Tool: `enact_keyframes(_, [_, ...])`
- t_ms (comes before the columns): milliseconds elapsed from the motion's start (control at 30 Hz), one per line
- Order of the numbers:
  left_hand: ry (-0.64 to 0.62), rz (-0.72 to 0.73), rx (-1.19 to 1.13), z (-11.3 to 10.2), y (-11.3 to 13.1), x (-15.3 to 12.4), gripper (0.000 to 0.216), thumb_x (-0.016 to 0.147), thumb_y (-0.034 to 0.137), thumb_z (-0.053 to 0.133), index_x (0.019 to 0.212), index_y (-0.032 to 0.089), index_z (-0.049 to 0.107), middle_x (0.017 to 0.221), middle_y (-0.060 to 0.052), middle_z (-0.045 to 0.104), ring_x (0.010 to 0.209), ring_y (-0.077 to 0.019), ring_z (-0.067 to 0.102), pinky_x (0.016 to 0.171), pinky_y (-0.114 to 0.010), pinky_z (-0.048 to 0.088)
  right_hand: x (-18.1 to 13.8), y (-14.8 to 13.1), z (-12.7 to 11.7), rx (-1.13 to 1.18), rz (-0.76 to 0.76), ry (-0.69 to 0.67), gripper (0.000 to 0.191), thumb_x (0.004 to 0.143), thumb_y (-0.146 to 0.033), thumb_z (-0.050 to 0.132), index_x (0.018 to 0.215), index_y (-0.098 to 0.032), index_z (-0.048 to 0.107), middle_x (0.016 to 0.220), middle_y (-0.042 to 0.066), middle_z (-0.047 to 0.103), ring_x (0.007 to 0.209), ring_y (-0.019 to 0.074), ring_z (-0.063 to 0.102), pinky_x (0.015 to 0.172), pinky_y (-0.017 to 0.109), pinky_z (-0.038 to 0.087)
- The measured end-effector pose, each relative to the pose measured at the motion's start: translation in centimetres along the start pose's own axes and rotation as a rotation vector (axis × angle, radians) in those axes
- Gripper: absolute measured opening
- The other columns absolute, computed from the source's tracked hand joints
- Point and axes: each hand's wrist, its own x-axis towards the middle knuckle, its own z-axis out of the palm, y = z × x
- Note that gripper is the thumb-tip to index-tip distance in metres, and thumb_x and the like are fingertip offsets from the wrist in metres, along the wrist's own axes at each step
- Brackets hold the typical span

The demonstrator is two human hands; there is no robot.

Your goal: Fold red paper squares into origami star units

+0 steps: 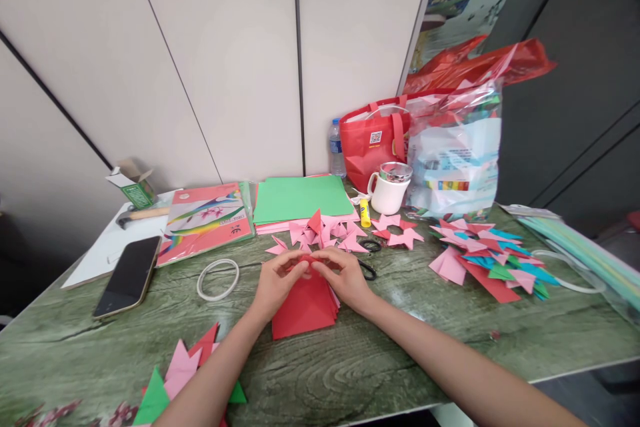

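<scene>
Here, the green wood-grain bench [350, 360] lies open on either side of our forearms up to its near edge; a thin white ring [218, 278] sits left of our hands and black scissors [369, 270] just right. Our left hand [277, 283] and right hand [345, 277] are curled nearly closed, fingertips pinching a small red folded paper piece [313, 260] over the stack of red paper squares [305, 307] under our wrists; pink folded paper stars [325, 233] lie behind it, before pale wall panels [240, 47].
</scene>
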Motion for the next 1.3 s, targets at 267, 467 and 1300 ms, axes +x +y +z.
enact_keyframes(267, [0.122,0.063,0.134,-0.44,-0.27,0.17,0.013,0.068,0.027,0.067,0.076,0.018,0.073,0.076,-0.004,0.072,0.072,-0.0187,0.063,0.070,-0.026,0.048,-0.07,-0.12,0.25,0.067,0.127,-0.037,0.015,0.076,-0.027,0.061,0.090,-0.020,0.063,0.086,0.005,0.064,0.077,0.0166,0.060,0.060,0.024,0.048])
enact_keyframes(467, [0.078,-0.029,0.050,-0.28,-0.37,0.20,0.022,0.071,0.033,0.064,0.078,0.015,0.072,0.068,-0.003,0.071,0.062,-0.0180,0.064,0.064,-0.028,0.050,0.00,-0.11,0.06,-0.005,0.061,-0.032,0.013,0.078,-0.030,0.060,0.081,-0.018,0.064,0.076,0.003,0.064,0.070,0.0152,0.058,0.058,0.024,0.045])
enact_keyframes(1300, [-0.014,0.012,0.093,-0.31,0.23,-0.04,0.021,0.076,0.032,0.059,0.069,0.014,0.067,0.049,0.000,0.064,0.044,-0.0138,0.059,0.049,-0.022,0.046,0.17,0.11,0.33,0.364,0.315,-0.065,0.020,0.066,-0.036,0.070,0.070,-0.017,0.063,0.057,-0.002,0.060,0.050,0.0112,0.052,0.050,0.023,0.042])
